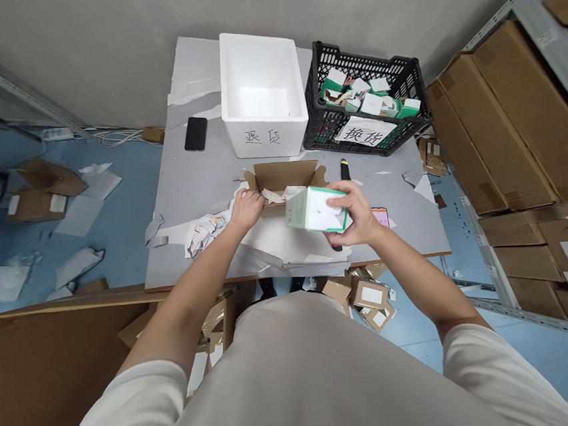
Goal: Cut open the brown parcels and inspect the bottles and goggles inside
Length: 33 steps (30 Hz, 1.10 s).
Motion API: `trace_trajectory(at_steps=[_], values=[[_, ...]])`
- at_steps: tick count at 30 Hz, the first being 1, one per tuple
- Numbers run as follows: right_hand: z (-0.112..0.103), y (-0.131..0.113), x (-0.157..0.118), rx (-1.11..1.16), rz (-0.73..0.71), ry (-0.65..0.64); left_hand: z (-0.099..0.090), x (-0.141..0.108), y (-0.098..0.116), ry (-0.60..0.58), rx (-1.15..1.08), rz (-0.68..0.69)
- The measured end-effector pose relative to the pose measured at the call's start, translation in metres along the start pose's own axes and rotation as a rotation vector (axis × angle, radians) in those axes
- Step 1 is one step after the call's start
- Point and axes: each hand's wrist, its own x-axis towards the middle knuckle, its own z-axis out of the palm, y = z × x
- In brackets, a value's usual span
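In the head view, my right hand (357, 216) grips a white and green product box (318, 210), tilted above the front of the table. My left hand (247, 208) is closed on the left edge of an opened brown cardboard box (285, 174), its fingertips partly hidden there. White crumpled paper (273, 196) shows inside that cardboard box. A white sheet or bag (281, 240) lies in front of it, below the product box. To the left of my left hand is a heap of torn, crumpled paper (208, 232).
At the back stand a white foam bin (267, 137) and a black crate (315, 119) with several green-white boxes. A black phone (196, 134), a black-yellow cutter (345, 169) and a lit phone (381, 217) lie on the table (180, 183). Cartons (536, 115) fill the right shelf.
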Motion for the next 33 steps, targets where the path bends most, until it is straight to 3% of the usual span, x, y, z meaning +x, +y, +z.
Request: trace_trajectory(at_steps=[5,10,16,20,22,25,28,33], values=[[0.055,0.017,-0.051,0.061,0.096,-0.103,-0.007,-0.003,-0.003,0.046,0.019,0.032],[0.091,0.025,-0.076,0.105,0.127,-0.145,-0.005,-0.003,0.001,-0.029,0.04,-0.085],[0.109,0.017,-0.079,0.147,0.149,-0.269,-0.008,0.003,0.014,0.097,-0.132,-0.127],[0.125,0.032,-0.07,0.121,0.199,-0.338,-0.019,-0.031,0.035,0.199,-0.272,-0.109],[0.129,0.041,-0.07,0.125,0.209,-0.355,-0.019,-0.052,0.049,0.182,-0.418,-0.082],[0.13,0.05,-0.075,0.127,0.273,-0.366,-0.005,-0.07,0.071,0.065,-0.642,-0.091],[0.128,0.051,-0.081,0.126,0.337,-0.359,0.017,-0.07,0.087,-0.005,-0.758,-0.239],[0.119,0.044,-0.077,0.173,0.341,-0.367,0.04,-0.064,0.097,-0.002,-0.847,-0.365]])
